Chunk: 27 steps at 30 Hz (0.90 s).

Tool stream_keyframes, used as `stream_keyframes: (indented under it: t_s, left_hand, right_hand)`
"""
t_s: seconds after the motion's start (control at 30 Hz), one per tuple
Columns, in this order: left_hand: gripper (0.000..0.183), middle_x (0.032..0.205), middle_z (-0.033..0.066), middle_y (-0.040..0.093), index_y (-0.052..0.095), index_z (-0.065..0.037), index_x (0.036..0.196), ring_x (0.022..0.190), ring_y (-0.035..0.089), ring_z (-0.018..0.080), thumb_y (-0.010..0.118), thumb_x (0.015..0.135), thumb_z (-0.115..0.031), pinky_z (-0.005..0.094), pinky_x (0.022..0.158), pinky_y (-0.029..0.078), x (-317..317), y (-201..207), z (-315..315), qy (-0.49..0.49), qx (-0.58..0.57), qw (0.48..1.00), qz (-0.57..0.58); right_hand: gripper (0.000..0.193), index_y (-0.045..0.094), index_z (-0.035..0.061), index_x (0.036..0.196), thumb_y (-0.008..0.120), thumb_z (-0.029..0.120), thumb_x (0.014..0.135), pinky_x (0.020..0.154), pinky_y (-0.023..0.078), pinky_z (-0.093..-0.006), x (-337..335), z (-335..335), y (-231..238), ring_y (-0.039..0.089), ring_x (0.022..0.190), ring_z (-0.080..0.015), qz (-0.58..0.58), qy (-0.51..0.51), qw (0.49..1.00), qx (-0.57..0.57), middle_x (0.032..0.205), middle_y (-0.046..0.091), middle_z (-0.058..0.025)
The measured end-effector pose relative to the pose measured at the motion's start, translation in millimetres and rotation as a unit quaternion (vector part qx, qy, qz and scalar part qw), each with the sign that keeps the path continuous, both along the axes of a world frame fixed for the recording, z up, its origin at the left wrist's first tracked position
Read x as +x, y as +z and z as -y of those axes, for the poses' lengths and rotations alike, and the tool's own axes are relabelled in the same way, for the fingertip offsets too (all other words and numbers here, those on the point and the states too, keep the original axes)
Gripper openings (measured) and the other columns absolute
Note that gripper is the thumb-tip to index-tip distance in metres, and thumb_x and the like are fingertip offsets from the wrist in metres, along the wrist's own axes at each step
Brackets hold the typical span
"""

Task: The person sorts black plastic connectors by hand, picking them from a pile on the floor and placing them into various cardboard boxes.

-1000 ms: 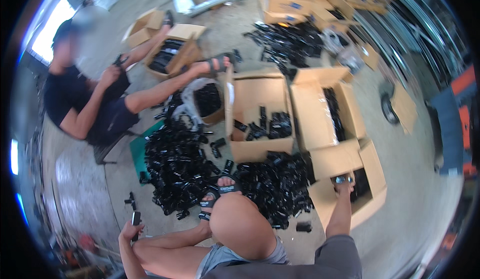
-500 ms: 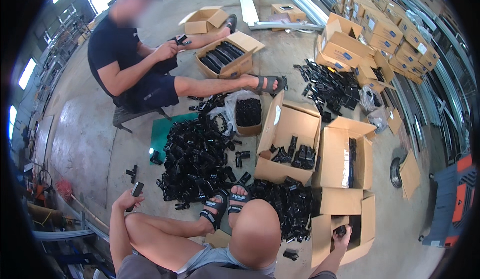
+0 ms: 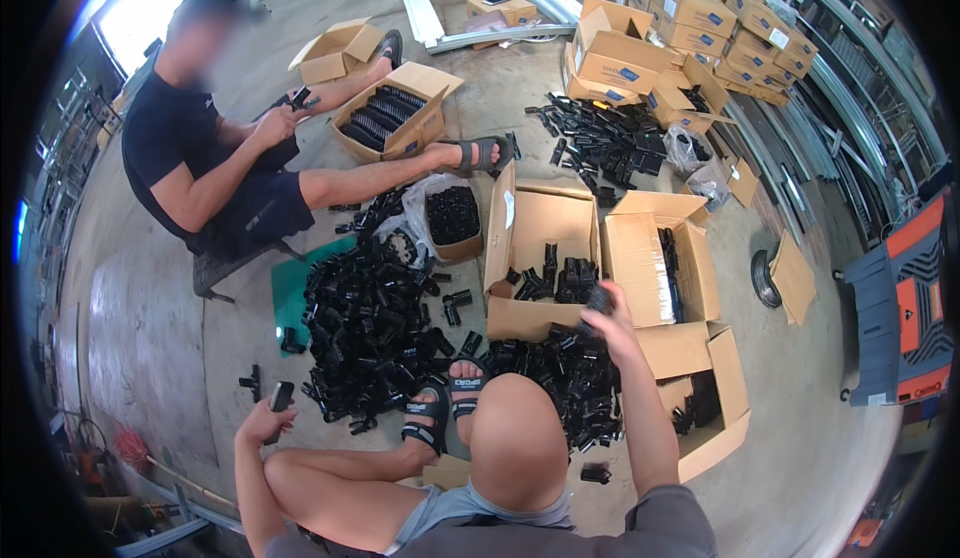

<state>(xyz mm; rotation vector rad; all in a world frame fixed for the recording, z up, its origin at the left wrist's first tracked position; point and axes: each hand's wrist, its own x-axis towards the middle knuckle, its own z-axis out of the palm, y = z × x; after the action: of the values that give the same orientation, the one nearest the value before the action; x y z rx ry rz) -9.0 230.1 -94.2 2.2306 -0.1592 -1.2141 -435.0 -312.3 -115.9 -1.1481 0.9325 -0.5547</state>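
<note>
My right hand is shut on a black part, somewhat blurred. It is by the near right corner of an open cardboard box that holds several black parts. Just below the hand lies a pile of black parts. Beside my left knee, my left hand grips a dark, flat, phone-like device. A larger heap of black fittings spreads in front of my feet, partly on a green sheet.
Further open boxes stand at right, a taped one and a nearer one with black parts inside. A co-worker sits at far left, handling a black part. Stacked cartons and metal profiles lie beyond; a grey-orange case stands right.
My right hand has come up out of the nearest right box and moved forward and left, carrying a black part. My left hand still holds the device. The whole view has shifted.
</note>
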Motion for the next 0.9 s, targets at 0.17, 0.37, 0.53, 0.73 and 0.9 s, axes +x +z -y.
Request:
stream_keyframes:
  t_s: [0.17, 0.37, 0.53, 0.73, 0.9]
  left_hand:
    - [0.039, 0.086, 0.0046, 0.064, 0.061, 0.0, 0.119, 0.07, 0.063, 0.014, 0.076, 0.086, -0.015, 0.0306, 0.063, 0.053, -13, 25, 11, -0.01, -0.038, 0.999, 0.007]
    - [0.037, 0.085, 0.0031, 0.062, 0.06, -0.001, 0.117, 0.072, 0.06, 0.0116, 0.076, 0.086, -0.012, 0.0287, 0.065, 0.051, -20, 34, 10, -0.011, -0.09, 0.995, 0.042]
    - [0.035, 0.083, 0.0034, 0.062, 0.061, -0.002, 0.115, 0.071, 0.057, 0.0109, 0.075, 0.086, -0.014, 0.029, 0.065, 0.048, -17, 28, 34, -0.067, -0.12, 0.989, 0.06]
    - [0.032, 0.091, 0.011, 0.07, 0.061, -0.009, 0.119, 0.082, 0.067, 0.0249, 0.07, 0.091, -0.022, 0.0363, 0.077, 0.052, -49, 58, 130, -0.232, -0.11, 0.958, 0.127]
    - [0.029, 0.1, 0.0166, 0.072, 0.062, -0.009, 0.117, 0.095, 0.07, 0.0326, 0.065, 0.095, -0.029, 0.0388, 0.082, 0.053, -97, 30, 243, -0.361, -0.172, 0.915, 0.06]
  right_hand:
    - [0.081, 0.048, 0.0222, 0.13, 0.087, 0.028, 0.059, 0.098, 0.048, -0.048, 99, 52, -18, 0.047, 0.124, -0.041, -0.395, 0.124, 0.838, -0.357, 0.129, 0.044, -0.0216]
    - [0.092, 0.041, 0.0267, 0.146, 0.089, 0.031, 0.068, 0.106, 0.045, -0.0518, 121, 57, -68, 0.04, 0.136, -0.0466, -0.558, 0.213, 0.746, -0.295, 0.153, 0.03, -0.0244]
    - [0.049, 0.054, 0.0123, 0.136, 0.068, 0.023, 0.09, 0.104, 0.046, -0.0475, 93, 42, -97, 0.046, 0.133, -0.0429, -0.417, 0.015, 0.777, -0.471, 0.146, 0.047, -0.0228]
    - [0.022, 0.068, 0.0024, 0.107, 0.061, 0.019, 0.096, 0.08, 0.054, -0.0399, 45, -69, -51, 0.069, 0.091, -0.0318, -0.296, -0.023, 0.885, -0.357, 0.099, 0.071, -0.0173]
    - [0.023, 0.071, 0.0044, 0.11, 0.065, 0.02, 0.094, 0.079, 0.054, -0.0315, 14, -139, -50, 0.069, 0.085, -0.0168, -0.272, 0.004, 0.946, -0.173, 0.094, 0.073, -0.0121]
